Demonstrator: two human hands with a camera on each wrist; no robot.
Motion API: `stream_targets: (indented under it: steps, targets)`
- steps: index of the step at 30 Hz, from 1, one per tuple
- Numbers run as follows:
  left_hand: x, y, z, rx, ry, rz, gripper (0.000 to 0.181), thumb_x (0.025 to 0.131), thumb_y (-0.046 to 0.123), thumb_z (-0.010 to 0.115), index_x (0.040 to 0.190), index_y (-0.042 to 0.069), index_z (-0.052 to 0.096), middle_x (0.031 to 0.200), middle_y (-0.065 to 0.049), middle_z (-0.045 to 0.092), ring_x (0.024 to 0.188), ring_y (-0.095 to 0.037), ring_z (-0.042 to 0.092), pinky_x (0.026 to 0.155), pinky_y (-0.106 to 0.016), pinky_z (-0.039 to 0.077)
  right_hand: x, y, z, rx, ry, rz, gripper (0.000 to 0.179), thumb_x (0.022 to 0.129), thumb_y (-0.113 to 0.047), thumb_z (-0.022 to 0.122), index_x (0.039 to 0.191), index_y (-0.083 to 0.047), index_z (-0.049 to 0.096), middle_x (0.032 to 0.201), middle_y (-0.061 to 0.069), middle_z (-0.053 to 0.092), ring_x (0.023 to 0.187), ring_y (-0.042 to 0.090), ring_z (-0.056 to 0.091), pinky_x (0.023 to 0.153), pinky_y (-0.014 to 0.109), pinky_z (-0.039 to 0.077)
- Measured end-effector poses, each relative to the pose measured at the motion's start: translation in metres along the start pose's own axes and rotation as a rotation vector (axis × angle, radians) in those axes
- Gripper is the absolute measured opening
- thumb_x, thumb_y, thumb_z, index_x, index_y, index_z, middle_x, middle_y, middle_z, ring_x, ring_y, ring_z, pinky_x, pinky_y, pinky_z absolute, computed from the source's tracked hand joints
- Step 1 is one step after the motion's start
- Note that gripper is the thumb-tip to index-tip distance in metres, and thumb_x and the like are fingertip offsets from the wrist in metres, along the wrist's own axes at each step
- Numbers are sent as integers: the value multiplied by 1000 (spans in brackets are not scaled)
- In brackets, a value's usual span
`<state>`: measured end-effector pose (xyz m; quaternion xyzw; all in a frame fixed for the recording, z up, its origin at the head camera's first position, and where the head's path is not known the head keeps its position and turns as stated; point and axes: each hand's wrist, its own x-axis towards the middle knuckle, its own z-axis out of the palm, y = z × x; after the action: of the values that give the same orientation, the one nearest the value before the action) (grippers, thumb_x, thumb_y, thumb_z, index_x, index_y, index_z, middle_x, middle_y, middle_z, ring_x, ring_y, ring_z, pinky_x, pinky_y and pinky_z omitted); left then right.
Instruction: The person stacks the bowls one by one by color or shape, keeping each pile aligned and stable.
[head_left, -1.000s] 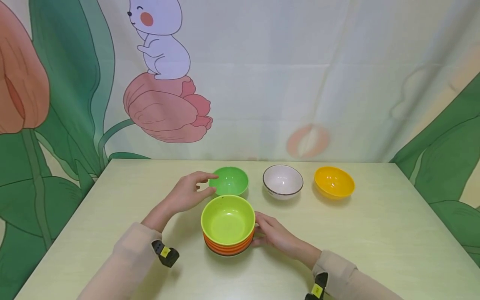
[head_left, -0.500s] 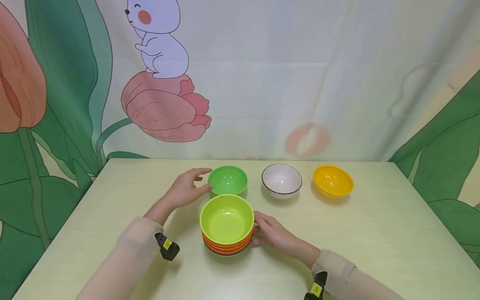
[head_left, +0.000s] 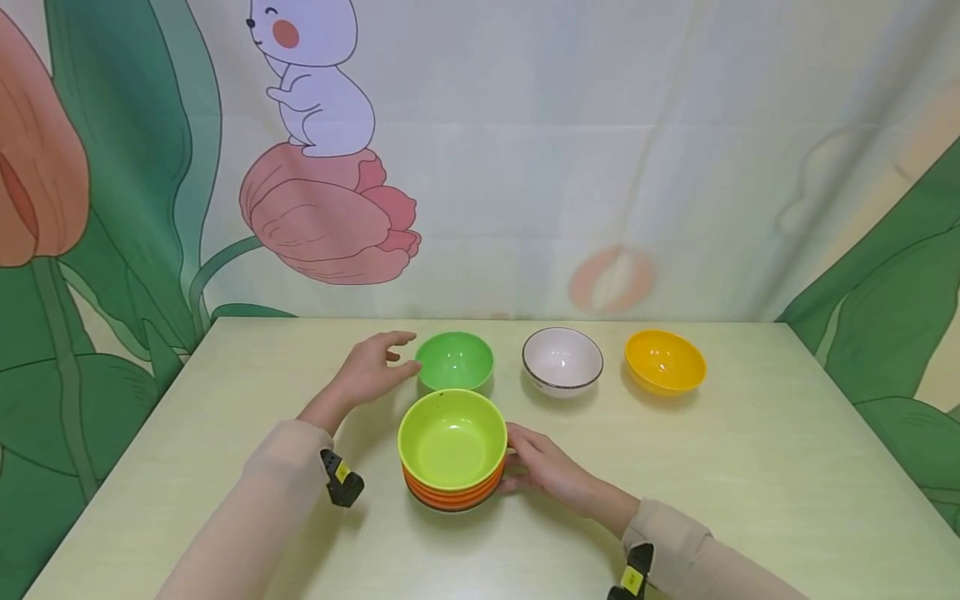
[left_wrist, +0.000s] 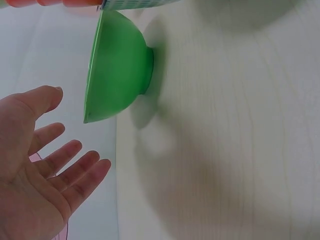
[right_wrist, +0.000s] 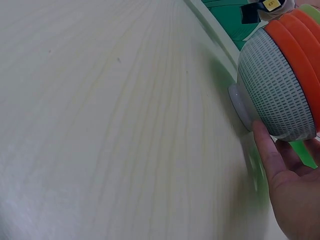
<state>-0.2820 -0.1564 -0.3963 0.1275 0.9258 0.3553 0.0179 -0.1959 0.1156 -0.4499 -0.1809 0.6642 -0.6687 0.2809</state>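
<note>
My left hand is just left of the green bowl, fingers spread and thumb apart. In the left wrist view a gap shows between that hand and the green bowl; nothing is in it. In front of the green bowl stands a stack, with a lime bowl on top, several orange bowls below and a patterned white bowl at the bottom. My right hand rests against the stack's right side with extended fingers, one fingertip by the patterned bowl's foot.
A white bowl with a dark rim and a yellow bowl stand in a row to the right of the green bowl. Behind the light wooden table hangs a printed curtain.
My left hand has drawn back slightly to the left from the green bowl's rim. The right hand and the stack keep their places; the whole head view has shifted a little.
</note>
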Motion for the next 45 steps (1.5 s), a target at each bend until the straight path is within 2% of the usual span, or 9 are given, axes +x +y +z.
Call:
stream_targets:
  steps: [16,24,31,34,40,45]
  targets:
    - [10,-6,1,28,18,-37,52,87,27,57,131,2,48,131,-19,51,106,-35,58,86,-42,52,1,3,0,16,8,-6,59,99,-44,31,141,-3,32,141,18,38,121,32,48,87,39,53]
    - [15,-6,3,25,32,-93,50,87,31,57,128,2,52,127,-18,54,104,-32,60,88,-41,51,0,2,0,6,13,0,60,99,-45,30,142,-4,31,143,18,36,123,32,46,87,38,52]
    - [16,-6,7,-41,-11,-158,52,88,31,57,131,3,49,132,-18,50,75,-19,68,93,-42,47,0,1,1,2,9,1,58,99,-43,30,142,-4,31,143,18,36,125,33,45,88,38,52]
    - [16,-4,9,-62,-22,-162,52,89,30,58,131,1,48,133,-19,49,73,-17,67,91,-41,49,0,1,1,5,6,-4,57,99,-43,30,142,-4,32,143,17,36,126,33,43,88,39,52]
    - [16,-1,10,-86,-24,-163,52,88,28,59,131,1,48,133,-20,49,75,-21,68,88,-39,51,0,1,0,2,11,2,57,99,-42,30,142,-4,31,143,17,36,126,33,43,88,38,52]
    - [17,0,12,-135,-20,-166,51,87,23,60,130,-2,48,129,-23,50,77,-25,69,78,-34,56,0,1,0,4,8,3,57,99,-42,31,142,-4,31,143,18,37,126,33,43,88,39,52]
